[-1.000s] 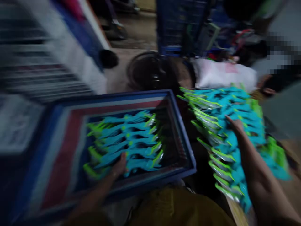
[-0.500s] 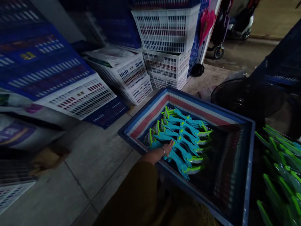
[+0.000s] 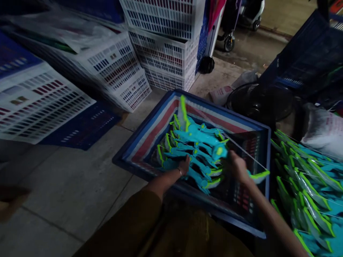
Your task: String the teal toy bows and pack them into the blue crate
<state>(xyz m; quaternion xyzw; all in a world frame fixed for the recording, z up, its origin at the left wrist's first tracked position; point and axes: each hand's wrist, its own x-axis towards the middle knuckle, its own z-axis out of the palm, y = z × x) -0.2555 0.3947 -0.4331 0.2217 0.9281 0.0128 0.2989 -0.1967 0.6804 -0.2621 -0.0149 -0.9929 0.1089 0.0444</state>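
A blue crate with a red, white and blue lining sits on the floor in front of me. Rows of turquoise and lime-green toy bows lie stacked inside it. My left hand rests flat on the near end of that stack, fingers stretched out. My right hand is closed on one more toy bow, holding it over the stack in the crate. A big pile of the same toy bows lies to the right of the crate.
White slotted crates are stacked behind the blue crate, and others lean at the left. A dark round fan and a white bag sit at the right. A scooter wheel stands at the back.
My right hand came back into view from the pile at the right and now holds a toy bow over the crate. My left hand stayed on the stack. The view swung.
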